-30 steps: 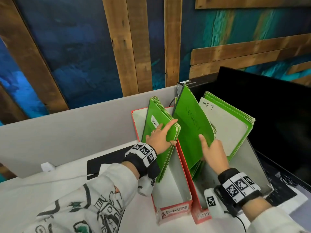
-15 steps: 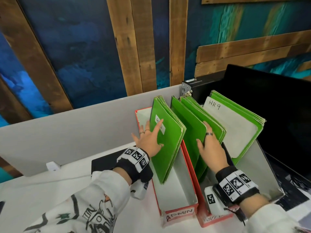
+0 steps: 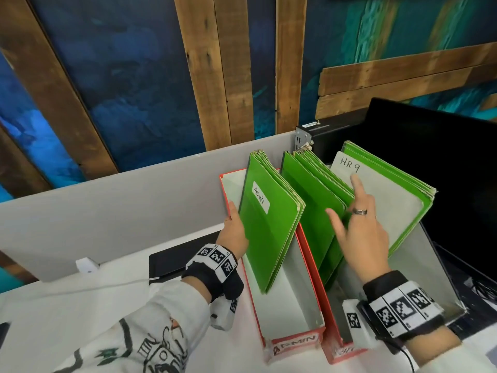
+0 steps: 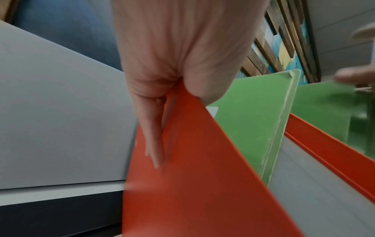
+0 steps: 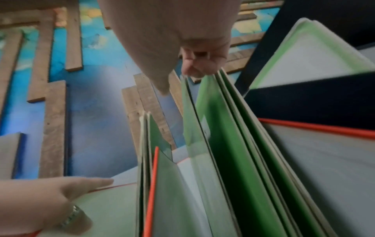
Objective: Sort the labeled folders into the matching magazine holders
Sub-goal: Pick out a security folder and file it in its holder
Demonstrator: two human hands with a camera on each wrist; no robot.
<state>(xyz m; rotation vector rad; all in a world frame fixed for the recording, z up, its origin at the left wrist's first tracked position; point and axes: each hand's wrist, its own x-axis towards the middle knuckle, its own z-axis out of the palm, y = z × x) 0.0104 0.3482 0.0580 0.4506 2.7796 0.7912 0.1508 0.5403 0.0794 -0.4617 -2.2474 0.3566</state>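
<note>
Three holders stand side by side. The red ADMIN holder (image 3: 293, 341) has a stack of green folders (image 3: 269, 224) whose front one is labelled ADMIN. My left hand (image 3: 232, 219) pinches its left wall (image 4: 192, 176), thumb inside and fingers (image 4: 154, 136) outside. The middle red holder (image 3: 329, 319) carries more green folders (image 3: 309, 211). My right hand (image 3: 349, 208) is at their top edges, with its thumb on the front folder, curled fingers (image 5: 194, 67) hooked between them and its index finger straight up. The grey right holder (image 3: 430, 278) contains folders fronted by a sheet marked HR 9 (image 3: 390, 200).
A black monitor (image 3: 443, 170) stands right behind the HR holder. A grey partition (image 3: 107, 205) runs along the back of the white desk. Left of the holders lie a black tablet (image 3: 183, 257) with a white cable and a small white block (image 3: 86, 265).
My left hand left the face of the ADMIN folders and took hold of the holder's left wall. The folder my right hand held up now sits in the middle holder.
</note>
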